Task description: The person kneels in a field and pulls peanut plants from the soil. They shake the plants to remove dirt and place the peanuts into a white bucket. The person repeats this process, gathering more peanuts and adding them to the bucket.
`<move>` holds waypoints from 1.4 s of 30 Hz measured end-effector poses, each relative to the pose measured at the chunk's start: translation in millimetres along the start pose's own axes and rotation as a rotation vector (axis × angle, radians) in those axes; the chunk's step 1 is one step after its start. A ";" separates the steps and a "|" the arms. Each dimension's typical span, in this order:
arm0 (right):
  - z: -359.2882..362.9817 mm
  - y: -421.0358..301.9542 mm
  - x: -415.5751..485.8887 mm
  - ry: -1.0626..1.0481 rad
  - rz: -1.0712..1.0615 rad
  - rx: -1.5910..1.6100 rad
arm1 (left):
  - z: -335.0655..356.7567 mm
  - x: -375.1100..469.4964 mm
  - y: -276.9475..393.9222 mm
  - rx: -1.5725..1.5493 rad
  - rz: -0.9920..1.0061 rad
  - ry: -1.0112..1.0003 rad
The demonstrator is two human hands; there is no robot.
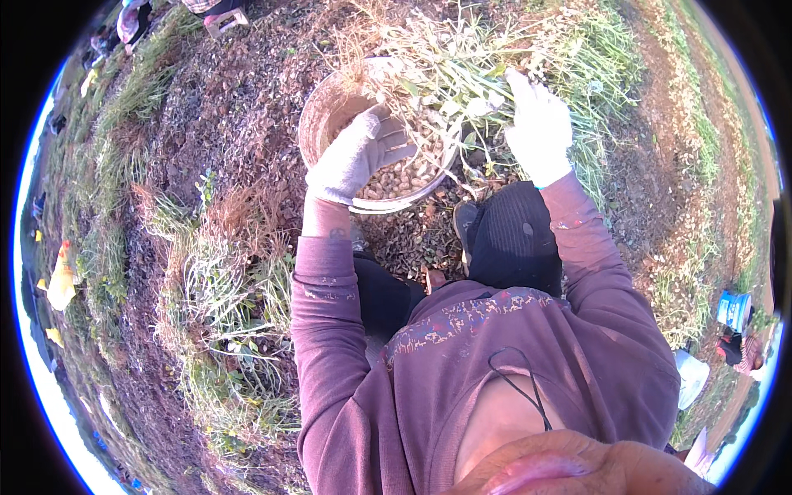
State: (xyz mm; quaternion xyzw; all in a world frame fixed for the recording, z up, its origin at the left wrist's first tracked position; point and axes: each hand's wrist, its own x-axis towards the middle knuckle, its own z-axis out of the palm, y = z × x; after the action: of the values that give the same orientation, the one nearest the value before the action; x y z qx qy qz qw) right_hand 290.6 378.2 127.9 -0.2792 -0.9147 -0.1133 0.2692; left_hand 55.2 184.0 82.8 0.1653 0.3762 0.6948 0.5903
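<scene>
A round white bucket (pixel 318 117) stands on the soil in front of my knees, with peanuts in their shells (pixel 402 179) inside it. My left hand (pixel 362 148), in a light knit glove, reaches over the bucket's near left part, fingers apart above the peanuts and beside roots. Uprooted peanut plants (pixel 461 80) lie across the bucket's right and far rim. To the right of the bucket my right hand (pixel 539 127), in a white glove that looks overexposed, is at the green stems; whether its fingers grip them cannot be made out.
A heap of pulled plants (pixel 600 74) spreads at the far right, and another pile (pixel 229 291) lies on the left. Other people (pixel 133 21) are at the upper left, near a small stool (pixel 227 21). A blue bucket (pixel 734 310) and a white container (pixel 692 377) stand at the right edge.
</scene>
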 end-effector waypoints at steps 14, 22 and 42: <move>-31.1 -110.3 28.6 -0.709 -0.370 0.544 | -51.4 10.8 -2.9 -0.198 0.388 0.332; -23.9 -65.8 97.7 -0.095 0.043 1.118 | -56.2 -2.1 0.0 -0.286 0.382 0.158; 38.7 -88.3 87.1 -0.059 -0.101 0.880 | -76.8 -10.6 7.6 -0.327 0.207 0.047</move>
State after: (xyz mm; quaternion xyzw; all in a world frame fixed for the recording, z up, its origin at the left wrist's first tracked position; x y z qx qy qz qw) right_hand 162.6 358.9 139.2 -0.0961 -0.8955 0.2820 0.3305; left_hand 0.8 148.7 39.7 0.0887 0.2529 0.8074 0.5256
